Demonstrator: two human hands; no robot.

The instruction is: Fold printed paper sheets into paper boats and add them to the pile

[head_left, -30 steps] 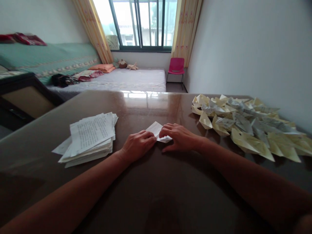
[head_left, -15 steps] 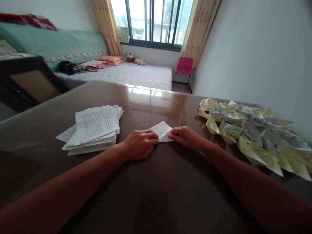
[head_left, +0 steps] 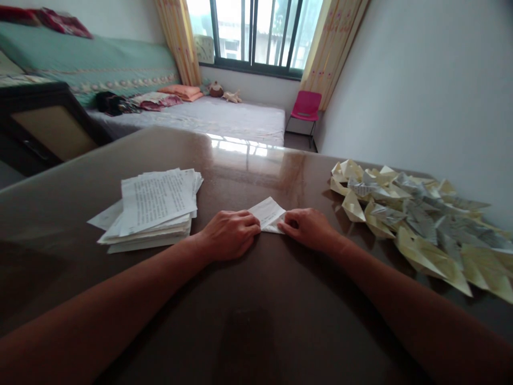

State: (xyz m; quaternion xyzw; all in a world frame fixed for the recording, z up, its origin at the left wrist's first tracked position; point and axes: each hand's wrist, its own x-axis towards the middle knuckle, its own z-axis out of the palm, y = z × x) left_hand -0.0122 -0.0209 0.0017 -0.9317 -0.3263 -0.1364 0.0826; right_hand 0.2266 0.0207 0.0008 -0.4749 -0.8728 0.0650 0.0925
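Note:
A small folded sheet of printed paper (head_left: 269,213) lies on the brown table in front of me, its pointed corner facing away. My left hand (head_left: 234,231) rests over the paper's left side with the fingers curled onto it. At the right edge, my right hand (head_left: 306,227) pinches the paper between thumb and bent fingers. A stack of printed sheets (head_left: 158,203) sits left of my left hand, its top sheets askew. To the right of my right hand is a crowd of folded paper boats (head_left: 419,214), some yellowish and some grey with print.
The glossy table (head_left: 248,299) reaches toward a bed (head_left: 236,120) with folded cloths on it. A dark cabinet (head_left: 52,123) stands at the left. Beyond the table are a pink chair (head_left: 305,106) and a window (head_left: 256,32); a white wall (head_left: 425,80) runs along the right.
My right hand has shifted slightly along the paper's right edge, its fingers a little more arched. My left hand stays on the paper. The whole view has tilted slightly.

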